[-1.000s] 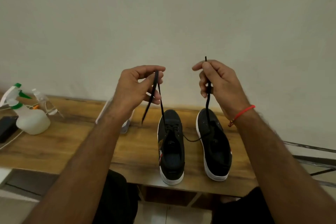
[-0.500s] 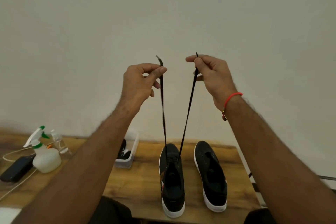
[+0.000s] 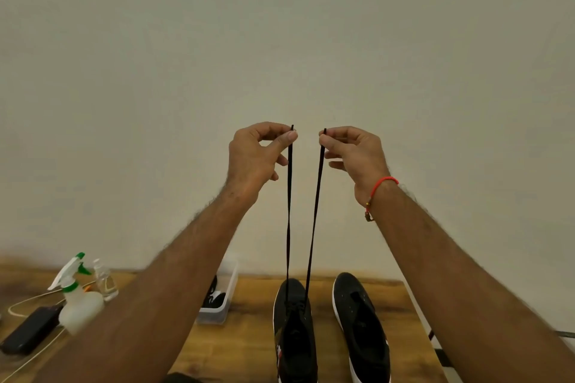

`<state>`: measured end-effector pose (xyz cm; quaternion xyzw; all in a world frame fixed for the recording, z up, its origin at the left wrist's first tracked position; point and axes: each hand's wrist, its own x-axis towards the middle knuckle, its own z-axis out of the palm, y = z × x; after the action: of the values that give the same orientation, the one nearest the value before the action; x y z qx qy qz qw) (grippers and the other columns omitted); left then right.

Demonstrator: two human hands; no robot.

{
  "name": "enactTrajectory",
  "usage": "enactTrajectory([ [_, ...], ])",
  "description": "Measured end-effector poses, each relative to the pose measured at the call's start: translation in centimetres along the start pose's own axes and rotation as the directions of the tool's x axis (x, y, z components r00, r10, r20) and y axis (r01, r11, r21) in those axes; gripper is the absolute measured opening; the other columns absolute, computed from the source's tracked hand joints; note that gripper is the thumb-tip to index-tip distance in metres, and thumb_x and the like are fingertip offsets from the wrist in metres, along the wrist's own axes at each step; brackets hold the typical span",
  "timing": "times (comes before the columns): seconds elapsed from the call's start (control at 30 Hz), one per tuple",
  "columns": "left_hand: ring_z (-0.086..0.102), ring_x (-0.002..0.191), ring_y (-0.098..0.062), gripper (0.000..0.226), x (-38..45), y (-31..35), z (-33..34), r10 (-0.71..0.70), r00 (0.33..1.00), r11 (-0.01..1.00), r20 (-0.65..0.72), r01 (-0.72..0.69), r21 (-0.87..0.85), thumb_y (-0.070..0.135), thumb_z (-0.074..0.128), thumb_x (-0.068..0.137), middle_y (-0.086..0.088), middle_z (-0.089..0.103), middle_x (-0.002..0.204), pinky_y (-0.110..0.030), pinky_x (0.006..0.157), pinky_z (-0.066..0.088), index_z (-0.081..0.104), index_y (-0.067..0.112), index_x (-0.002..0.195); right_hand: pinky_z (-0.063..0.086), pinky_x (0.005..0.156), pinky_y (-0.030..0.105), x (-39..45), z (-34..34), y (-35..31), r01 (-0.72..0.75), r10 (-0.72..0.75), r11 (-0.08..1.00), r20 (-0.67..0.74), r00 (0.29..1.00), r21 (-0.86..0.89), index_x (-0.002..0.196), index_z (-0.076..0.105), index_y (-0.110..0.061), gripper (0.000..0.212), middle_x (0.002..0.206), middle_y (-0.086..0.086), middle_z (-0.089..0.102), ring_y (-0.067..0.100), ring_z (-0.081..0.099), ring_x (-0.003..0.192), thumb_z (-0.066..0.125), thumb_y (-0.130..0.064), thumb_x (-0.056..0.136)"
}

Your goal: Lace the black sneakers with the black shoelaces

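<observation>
Against a plain wall, left hand [image 3: 259, 154] and right hand [image 3: 353, 151] now pinch both shoelace [image 3: 315, 214] ends higher, closer together, evening them above the left sneaker [image 3: 294, 329].

Both sneakers' [image 3: 295, 333] heels cut off at the bottom edge, clear box [image 3: 228, 295] half behind the left forearm, its dark contents unreadable

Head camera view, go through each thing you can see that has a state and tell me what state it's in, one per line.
Left hand: raised, pinches one shoelace end.
Right hand: raised, pinches the other end.
Black shoelace: both halves pulled up taut from the left sneaker's front eyelets.
Left sneaker: on the table, lace only through its front eyelets.
Right sneaker: on the table, no lace visible.
Spray bottle: upright.
Clear box: open, dark items inside.
</observation>
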<state>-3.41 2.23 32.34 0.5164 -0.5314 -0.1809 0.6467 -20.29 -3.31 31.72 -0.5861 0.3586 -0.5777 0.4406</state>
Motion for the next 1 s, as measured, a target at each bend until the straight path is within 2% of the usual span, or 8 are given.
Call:
enactTrajectory([
  [0.13, 0.068, 0.059, -0.008, 0.019, 0.3, 0.7, 0.4, -0.015, 1.0, 0.998, 0.026, 0.013, 0.055, 0.029, 0.08, 0.088, 0.01, 0.075, 0.099, -0.02, 0.043, 0.046, 0.078, 0.02, 0.104, 0.054, 0.073, 0.025, 0.3, 0.2, -1.2, 0.043, -0.043, 0.999, 0.007, 0.999, -0.026, 0.095, 0.077, -0.018, 0.01, 0.094, -0.002, 0.077, 0.011, 0.067, 0.083, 0.078, -0.018, 0.085],
  [0.23, 0.068, 0.058, -0.007, 0.018, 0.5, 1.1, 0.6, -0.014, 1.0, 0.997, 0.024, 0.012, 0.081, 0.03, 0.08, 0.088, 0.01, 0.074, 0.098, -0.017, 0.043, 0.045, 0.077, 0.022, 0.104, 0.049, 0.071, 0.017, 0.4, 0.6, -2.0, 0.101, -0.099, 0.993, 0.025, 0.995, -0.061, 0.098, 0.078, -0.016, 0.014, 0.088, -0.007, 0.077, 0.003, 0.067, 0.078, 0.079, -0.016, 0.084],
  [0.43, 0.069, 0.058, -0.008, 0.016, 0.7, 1.5, 0.5, -0.019, 1.0, 0.996, 0.012, 0.018, 0.09, 0.031, 0.078, 0.089, 0.011, 0.074, 0.096, -0.016, 0.043, 0.044, 0.076, 0.023, 0.103, 0.048, 0.072, 0.014, 0.5, 1.2, -2.7, 0.141, -0.136, 0.982, 0.052, 0.989, -0.126, 0.099, 0.079, -0.017, 0.016, 0.088, -0.008, 0.076, -0.009, 0.066, 0.073, 0.081, -0.018, 0.083],
  [0.73, 0.062, 0.052, -0.002, 0.006, 1.0, 1.6, 0.4, 0.021, 1.0, 0.992, 0.017, -0.023, 0.126, 0.031, 0.079, 0.088, 0.014, 0.074, 0.091, -0.014, 0.043, 0.042, 0.075, 0.032, 0.092, 0.047, 0.071, 0.014, 0.4, 1.5, -2.4, 0.13, -0.124, 0.981, 0.046, 0.991, -0.142, 0.099, 0.079, -0.015, 0.017, 0.092, -0.004, 0.076, -0.004, 0.065, 0.077, 0.081, -0.018, 0.083],
  [0.83, 0.059, 0.051, -0.001, 0.008, 1.1, 1.4, 0.4, 0.025, 1.0, 0.992, 0.013, -0.026, 0.126, 0.031, 0.08, 0.088, 0.013, 0.074, 0.092, -0.011, 0.044, 0.04, 0.077, 0.029, 0.095, 0.047, 0.07, 0.013, 0.6, 1.5, -2.3, 0.129, -0.122, 0.981, 0.053, 0.991, -0.146, 0.1, 0.079, -0.014, 0.017, 0.091, -0.005, 0.076, -0.006, 0.065, 0.076, 0.081, -0.018, 0.083],
  [1.0, 0.061, 0.066, -0.003, 0.015, 1.3, 1.1, 0.3, 0.036, 0.999, 0.992, 0.0, -0.035, 0.12, 0.029, 0.08, 0.088, 0.013, 0.074, 0.095, -0.008, 0.049, 0.042, 0.079, 0.023, 0.101, 0.049, 0.071, 0.014, 0.7, 1.4, -1.9, 0.124, -0.117, 0.983, 0.057, 0.991, -0.134, 0.098, 0.079, -0.015, 0.015, 0.088, -0.005, 0.076, -0.003, 0.067, 0.076, 0.08, -0.017, 0.083],
])
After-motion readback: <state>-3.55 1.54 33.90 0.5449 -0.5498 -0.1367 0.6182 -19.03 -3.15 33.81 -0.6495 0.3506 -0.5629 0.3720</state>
